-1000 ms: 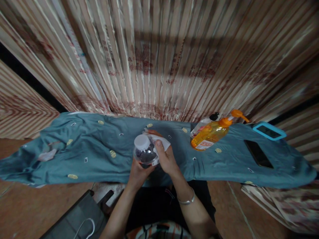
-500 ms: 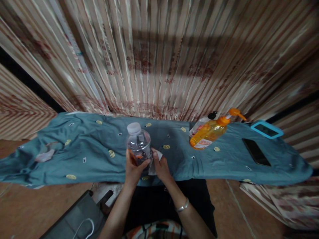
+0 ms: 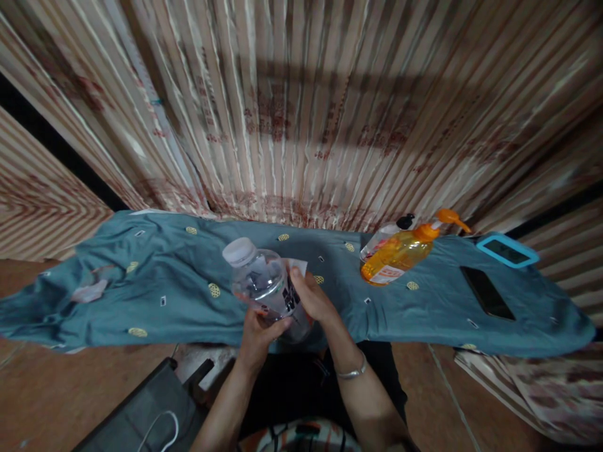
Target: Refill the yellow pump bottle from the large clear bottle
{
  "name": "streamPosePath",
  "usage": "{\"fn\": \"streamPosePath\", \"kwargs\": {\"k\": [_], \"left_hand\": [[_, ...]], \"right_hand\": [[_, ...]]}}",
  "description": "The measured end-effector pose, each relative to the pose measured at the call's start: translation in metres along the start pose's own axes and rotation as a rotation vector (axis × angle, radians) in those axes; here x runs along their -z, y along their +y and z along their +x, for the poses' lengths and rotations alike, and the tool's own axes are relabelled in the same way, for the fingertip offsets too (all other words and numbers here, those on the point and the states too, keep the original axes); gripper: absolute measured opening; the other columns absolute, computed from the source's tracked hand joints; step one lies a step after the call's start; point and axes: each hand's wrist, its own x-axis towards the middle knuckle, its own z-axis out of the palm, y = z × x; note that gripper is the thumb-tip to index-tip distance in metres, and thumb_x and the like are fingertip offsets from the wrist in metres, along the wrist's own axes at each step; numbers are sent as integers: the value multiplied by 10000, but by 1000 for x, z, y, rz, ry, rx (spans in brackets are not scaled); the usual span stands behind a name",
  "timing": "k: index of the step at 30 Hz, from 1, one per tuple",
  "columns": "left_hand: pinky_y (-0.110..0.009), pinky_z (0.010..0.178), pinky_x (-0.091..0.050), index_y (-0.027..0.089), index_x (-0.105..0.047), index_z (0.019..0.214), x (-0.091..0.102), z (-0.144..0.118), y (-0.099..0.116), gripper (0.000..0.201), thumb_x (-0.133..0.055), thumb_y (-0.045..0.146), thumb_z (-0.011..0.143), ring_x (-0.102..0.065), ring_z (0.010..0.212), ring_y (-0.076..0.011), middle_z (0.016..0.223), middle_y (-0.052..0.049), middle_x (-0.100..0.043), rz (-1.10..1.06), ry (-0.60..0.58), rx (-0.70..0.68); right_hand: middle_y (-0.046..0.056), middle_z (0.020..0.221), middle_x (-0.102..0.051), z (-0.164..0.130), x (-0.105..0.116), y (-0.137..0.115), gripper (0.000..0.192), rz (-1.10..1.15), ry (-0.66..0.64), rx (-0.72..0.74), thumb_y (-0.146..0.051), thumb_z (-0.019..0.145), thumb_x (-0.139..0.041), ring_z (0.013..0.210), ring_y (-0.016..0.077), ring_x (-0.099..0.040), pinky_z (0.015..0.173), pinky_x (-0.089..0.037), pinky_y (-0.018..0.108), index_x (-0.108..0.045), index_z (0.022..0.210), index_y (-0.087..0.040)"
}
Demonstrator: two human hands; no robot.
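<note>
A clear plastic bottle (image 3: 264, 279) with a white screw cap is tilted to the left over the cloth-covered table. Wrapped round its lower part is my left hand (image 3: 258, 336), the thumb across the front. My right hand (image 3: 311, 295) presses a white tissue (image 3: 298, 266) against the bottle's right side. Most of the tissue is hidden behind the fingers and the bottle. Dark lettering shows on the bottle between the two hands.
To the right stand an orange pump bottle (image 3: 398, 256) and a clear bottle with a black top (image 3: 377, 242). Farther right lie a dark phone (image 3: 487, 292) and a blue-framed digital clock (image 3: 507, 250). A crumpled pale piece (image 3: 90, 291) lies left on the teal cloth (image 3: 179, 320). A pleated curtain (image 3: 301, 113) hangs behind.
The bottle has gone from nearly upright to leaning left, and it is lifted closer to me. My right hand with the tissue has moved up along its side.
</note>
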Motion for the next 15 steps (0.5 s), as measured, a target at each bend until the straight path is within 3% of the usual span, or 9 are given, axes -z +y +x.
{"fn": "streamPosePath", "kwargs": {"k": [4, 8, 15], "left_hand": [[-417, 947, -637, 205, -587, 755, 10, 2, 5, 569, -1061, 313, 459, -786, 939, -265, 938, -47, -815, -64, 90, 8], [-459, 933, -661, 217, -616, 771, 15, 3, 10, 556, -1051, 344, 448, -808, 941, -302, 914, -45, -826, -56, 108, -11], [-435, 861, -666, 223, -643, 853, 15, 13, 18, 589, -1042, 356, 442, -794, 856, -276, 864, -32, -806, -40, 200, -88]], "right_hand": [[134, 1132, -722, -10, 2, 40, 963, 14, -59, -107, -1043, 992, -444, 1162, 284, -696, 1151, -514, 511, -756, 1166, -148], [114, 1091, -717, -18, 0, 70, 854, 138, -54, -226, -966, 1036, -512, 1112, 264, -703, 1137, -525, 499, -747, 1132, -150], [153, 1171, -703, -21, -38, 90, 1074, 548, -6, -354, -1050, 988, -236, 1036, 262, -722, 989, -605, 469, -656, 1371, -138]]}}
